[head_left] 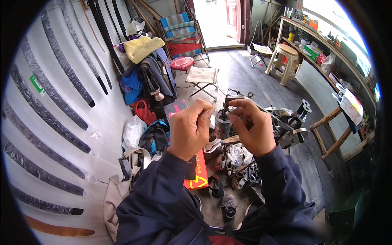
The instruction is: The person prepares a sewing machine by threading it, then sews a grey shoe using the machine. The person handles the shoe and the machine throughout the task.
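Note:
My left hand [192, 128] is closed in a pinch just left of the machine's upright head, on what looks like a thin pale thread. My right hand [255, 128] has curved, parted fingers at the right of that head, close to or touching it; whatever lies behind the fingertips is hidden. A dark metal sewing machine [286, 124] stands under and beyond my hands, with two thread spools [304, 110] at its right. Below the head is a grey cylinder [222, 127]. A red and yellow box [196, 179] lies below my left wrist, beside assorted shoes and plastic bags [239, 159].
Strip-shaped items [49, 98] hang on the left wall, above piled bags and clothes [143, 49]. Folding stools [202, 75] and chairs stand ahead near an open doorway [214, 22]. A cluttered bench [298, 26], plastic stool [281, 59] and wooden frame [326, 134] line the right.

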Tool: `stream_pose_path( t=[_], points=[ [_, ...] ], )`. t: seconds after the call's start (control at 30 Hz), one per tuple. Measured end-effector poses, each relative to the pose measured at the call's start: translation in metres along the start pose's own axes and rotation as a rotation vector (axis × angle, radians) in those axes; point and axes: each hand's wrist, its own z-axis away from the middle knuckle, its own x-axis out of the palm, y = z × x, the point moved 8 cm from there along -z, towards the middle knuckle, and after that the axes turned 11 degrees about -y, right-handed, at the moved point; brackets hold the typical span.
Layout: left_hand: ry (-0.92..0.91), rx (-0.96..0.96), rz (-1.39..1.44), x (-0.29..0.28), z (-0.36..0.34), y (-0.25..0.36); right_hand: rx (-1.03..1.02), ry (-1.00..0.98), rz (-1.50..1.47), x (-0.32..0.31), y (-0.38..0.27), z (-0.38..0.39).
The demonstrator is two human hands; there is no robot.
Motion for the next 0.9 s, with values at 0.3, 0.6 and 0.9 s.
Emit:
stream_pose_path(
  t=[0.3,0.6,0.9],
  points=[
    [-0.02,0.199,-0.26,-0.004,0.002,0.032,-0.355,0.118,-0.001,-0.01,-0.055,0.013],
    [-0.029,0.082,-0.041,-0.004,-0.001,0.013,-0.018,-0.021,-0.368,0.015,-0.001,-0.002],
    [-0.014,0.158,-0.236,0.012,0.002,0.017,0.224,-0.108,-0.865,0.021,0.023,-0.006]
  ],
)
